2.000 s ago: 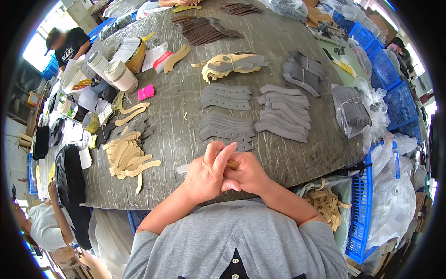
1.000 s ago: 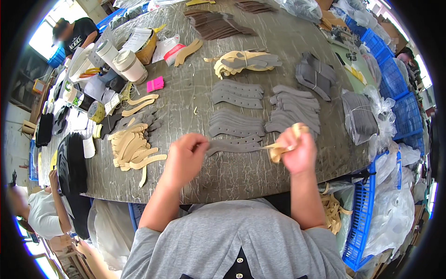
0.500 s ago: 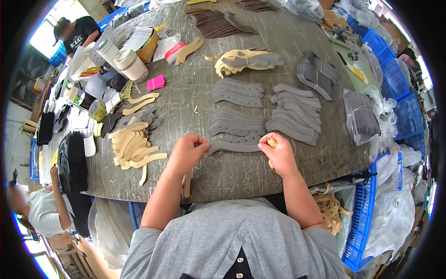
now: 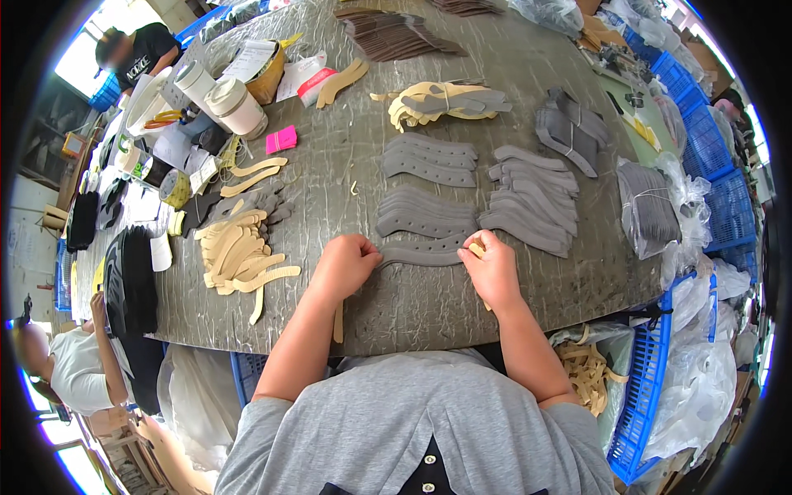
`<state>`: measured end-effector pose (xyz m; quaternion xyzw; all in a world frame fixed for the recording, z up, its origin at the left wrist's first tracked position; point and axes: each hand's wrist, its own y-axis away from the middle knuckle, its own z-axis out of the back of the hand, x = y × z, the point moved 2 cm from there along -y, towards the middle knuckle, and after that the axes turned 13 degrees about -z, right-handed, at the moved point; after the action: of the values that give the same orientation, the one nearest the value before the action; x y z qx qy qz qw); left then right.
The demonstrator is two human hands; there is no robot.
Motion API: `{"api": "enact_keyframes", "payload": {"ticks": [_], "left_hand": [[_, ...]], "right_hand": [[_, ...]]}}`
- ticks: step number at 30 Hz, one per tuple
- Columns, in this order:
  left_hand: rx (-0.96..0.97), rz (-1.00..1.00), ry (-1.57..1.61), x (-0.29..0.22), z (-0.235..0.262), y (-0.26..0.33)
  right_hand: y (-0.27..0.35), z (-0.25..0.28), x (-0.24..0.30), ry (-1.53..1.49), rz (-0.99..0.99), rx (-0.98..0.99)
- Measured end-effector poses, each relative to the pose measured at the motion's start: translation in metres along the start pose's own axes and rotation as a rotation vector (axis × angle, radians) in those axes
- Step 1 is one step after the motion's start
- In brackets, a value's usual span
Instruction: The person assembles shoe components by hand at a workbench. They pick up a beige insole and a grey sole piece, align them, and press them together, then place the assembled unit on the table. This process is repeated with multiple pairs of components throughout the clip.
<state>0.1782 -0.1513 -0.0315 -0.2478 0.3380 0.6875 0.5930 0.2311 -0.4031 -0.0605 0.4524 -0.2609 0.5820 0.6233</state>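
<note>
Two hands (image 4: 417,268) on grey strip (image 4: 422,254)

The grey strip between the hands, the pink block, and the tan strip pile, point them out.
grey strip (image 4: 421,254), head view, its middle span.
pink block (image 4: 281,139), head view, top face.
tan strip pile (image 4: 239,256), head view, centre of the heap.

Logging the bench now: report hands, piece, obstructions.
Left hand and right hand pinch opposite ends of a grey curved strip flat on the table. Tan strip under left wrist. Nothing between hands.

Grey short-sleeved shirt with dark buttoned placket, forearms bare.
</note>
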Motion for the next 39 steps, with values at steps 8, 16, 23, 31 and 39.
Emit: {"api": "enact_keyframes", "payload": {"ticks": [8, 16, 23, 31, 39], "left_hand": [[-0.001, -0.001, -0.036, 0.000, -0.002, 0.001], [-0.027, -0.139, -0.255, 0.004, -0.009, -0.002], [-0.042, -0.240, 0.162, -0.010, -0.009, 0.013], [-0.167, -0.386, 0.071, -0.035, 0.001, 0.021], [-0.095, -0.950, -0.233, -0.092, -0.023, 0.036]], "right_hand": [[0.001, -0.003, 0.005, 0.095, 0.078, -0.076], [0.008, -0.007, 0.015, 0.428, 0.102, -0.210], [0.009, 0.013, -0.009, -0.032, 0.133, 0.034], [-0.008, 0.123, -0.015, 0.383, 0.198, -0.608], [0.054, 0.005, 0.051, -0.209, 0.245, 0.310]]}}
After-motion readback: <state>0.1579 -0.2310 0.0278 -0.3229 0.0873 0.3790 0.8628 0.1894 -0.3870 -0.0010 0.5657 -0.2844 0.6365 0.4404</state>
